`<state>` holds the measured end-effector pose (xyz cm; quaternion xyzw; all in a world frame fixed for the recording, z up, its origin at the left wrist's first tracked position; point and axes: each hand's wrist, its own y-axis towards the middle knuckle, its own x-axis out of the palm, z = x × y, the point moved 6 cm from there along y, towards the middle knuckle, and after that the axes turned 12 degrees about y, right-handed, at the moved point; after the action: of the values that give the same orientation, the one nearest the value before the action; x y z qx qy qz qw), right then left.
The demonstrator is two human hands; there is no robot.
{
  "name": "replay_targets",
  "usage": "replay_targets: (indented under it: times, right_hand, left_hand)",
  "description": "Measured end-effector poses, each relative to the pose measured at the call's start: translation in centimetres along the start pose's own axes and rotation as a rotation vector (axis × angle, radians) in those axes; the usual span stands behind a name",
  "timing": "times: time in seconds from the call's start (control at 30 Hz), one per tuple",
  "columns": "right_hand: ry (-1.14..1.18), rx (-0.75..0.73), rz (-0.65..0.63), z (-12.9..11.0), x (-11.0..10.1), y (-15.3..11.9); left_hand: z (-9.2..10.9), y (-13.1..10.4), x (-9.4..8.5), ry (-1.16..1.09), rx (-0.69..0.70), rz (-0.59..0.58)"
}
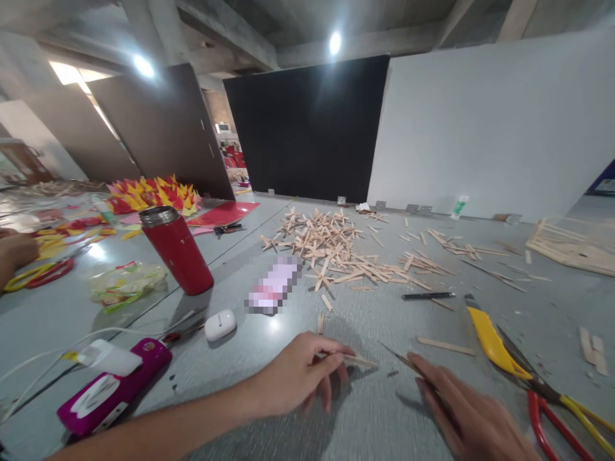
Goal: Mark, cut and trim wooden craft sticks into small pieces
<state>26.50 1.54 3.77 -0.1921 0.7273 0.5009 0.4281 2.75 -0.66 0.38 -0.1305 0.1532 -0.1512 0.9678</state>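
My left hand (295, 374) pinches a short wooden craft stick (362, 362) between thumb and fingers, just above the grey table (288, 442). My right hand (468, 410) is closed around a slim tool (394, 354) with a thin pointed tip; its exact kind I cannot make out. The tip points toward the stick's free end, with a gap between them. A small dark scrap (393, 372) lies below that gap. Beyond my right hand is a loose flat stick (446, 346). Farther right lie a yellow utility knife (494, 339) and scissors (552, 389) with red and yellow handles.
A heap of wooden sticks (321, 237) spreads behind my hands, near a black pen (428, 296). To the left are a pixelated phone (273, 286), white earbud case (220, 325), red bottle (177, 253) and purple power strip (115, 387). Another person's hand (16, 250) is far left.
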Motion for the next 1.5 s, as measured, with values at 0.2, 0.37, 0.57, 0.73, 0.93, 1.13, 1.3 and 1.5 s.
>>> replay_targets:
  times: [0.2, 0.37, 0.57, 0.73, 0.93, 1.13, 1.3, 1.5]
  right_hand:
    - [0.157, -0.051, -0.072, -1.3, -0.6, 0.2]
    - [0.201, 0.056, -0.058, -0.9, 0.6, -0.5]
    - [0.233, 0.034, -0.112, -1.0, 1.7, -1.2]
    - [0.2, 0.008, -0.147, -1.6, 1.4, -1.1]
    - [0.062, -0.151, -0.274, -2.8, 1.4, -0.6]
    - [0.034, -0.163, -0.349, -2.9, 1.6, -0.7]
    - [0.04, -0.168, -0.415, -2.7, 2.1, -1.1]
    - [0.024, -0.169, -0.39, -3.0, 1.4, -0.2]
  left_hand:
    - [0.3, -0.5, -0.1, 0.101, -0.042, 0.039]
    - [0.3, -0.7, 0.2, 0.091, -0.065, -0.029]
    - [1.0, -1.8, 1.0, 0.131, -0.058, -0.132]
    - [0.8, -2.1, 1.1, 0.199, -0.12, -0.104]
    - [-0.4, -2.2, 1.3, 0.255, -0.178, -0.068]
    - [-0.9, -2.0, 1.5, 0.181, -0.159, -0.035]
    - [-0.6, -2.1, 1.5, 0.196, -0.156, -0.022]
    - [-0.3, -2.1, 1.4, 0.197, -0.147, -0.025]
